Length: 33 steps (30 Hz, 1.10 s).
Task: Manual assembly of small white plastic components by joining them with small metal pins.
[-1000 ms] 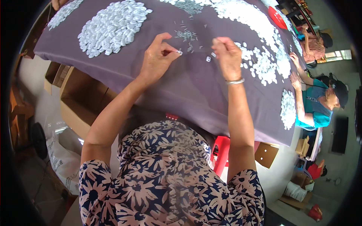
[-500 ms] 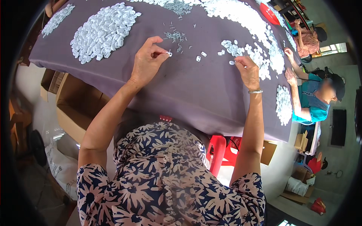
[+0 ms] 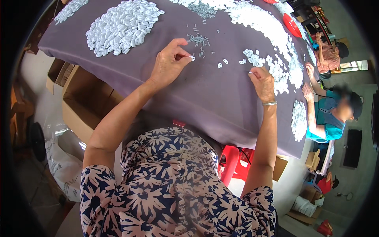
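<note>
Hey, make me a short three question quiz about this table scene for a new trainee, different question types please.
1. True or false: the left hand pinches a small white piece at its fingertips.
2. Which is nearest the right hand? A) cardboard box B) white pieces C) red stool
3. Fill in: the table is covered by a ____ cloth.

Key: 1 true; 2 B; 3 purple.

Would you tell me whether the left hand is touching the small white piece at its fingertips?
Touching. The head view shows the left hand pinching the small white piece between thumb and forefinger above the purple cloth.
</note>
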Motion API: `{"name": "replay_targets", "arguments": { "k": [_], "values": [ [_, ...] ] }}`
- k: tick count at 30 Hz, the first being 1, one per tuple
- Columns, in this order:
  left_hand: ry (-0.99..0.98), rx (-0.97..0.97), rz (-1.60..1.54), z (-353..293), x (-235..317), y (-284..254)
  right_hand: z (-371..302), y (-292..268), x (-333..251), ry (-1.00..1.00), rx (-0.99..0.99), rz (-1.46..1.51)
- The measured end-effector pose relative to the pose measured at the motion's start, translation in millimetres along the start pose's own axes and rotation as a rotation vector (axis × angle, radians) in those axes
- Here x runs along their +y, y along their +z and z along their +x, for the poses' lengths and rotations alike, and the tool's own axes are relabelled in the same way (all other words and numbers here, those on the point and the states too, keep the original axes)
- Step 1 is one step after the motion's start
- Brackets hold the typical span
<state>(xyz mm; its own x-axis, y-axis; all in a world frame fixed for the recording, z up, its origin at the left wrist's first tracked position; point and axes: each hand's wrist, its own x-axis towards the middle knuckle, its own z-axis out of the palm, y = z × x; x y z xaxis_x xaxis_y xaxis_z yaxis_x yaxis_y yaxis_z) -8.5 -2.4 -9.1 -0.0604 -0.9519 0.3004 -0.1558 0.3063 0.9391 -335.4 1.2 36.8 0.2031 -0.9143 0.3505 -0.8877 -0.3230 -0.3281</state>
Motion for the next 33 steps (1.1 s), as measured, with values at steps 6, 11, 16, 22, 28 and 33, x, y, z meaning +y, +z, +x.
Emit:
{"name": "replay_targets", "arguments": {
  "k": [6,11,16,22,28,33],
  "values": [
    [-0.069,-0.008,-0.044,0,5,0,-1,9,-2,0.024,0.069,-0.172],
    [-0.031,-0.019,0.004,0,4,0,-4,19,-25,-0.104,0.103,-0.213],
    [0.012,-0.004,0.014,-1,-1,0,1,14,-15,0.278,0.117,0.189],
    [-0.059,-0.021,-0.015,0,6,-1,0,8,6,0.052,0.011,0.2],
    [-0.037,-0.013,-0.009,0,1,-2,-1,14,-8,0.109,-0.019,0.091],
    [-0.058,-0.048,-0.12,2,1,-2,-11,24,-5,0.058,0.092,0.085]
  ]
}}
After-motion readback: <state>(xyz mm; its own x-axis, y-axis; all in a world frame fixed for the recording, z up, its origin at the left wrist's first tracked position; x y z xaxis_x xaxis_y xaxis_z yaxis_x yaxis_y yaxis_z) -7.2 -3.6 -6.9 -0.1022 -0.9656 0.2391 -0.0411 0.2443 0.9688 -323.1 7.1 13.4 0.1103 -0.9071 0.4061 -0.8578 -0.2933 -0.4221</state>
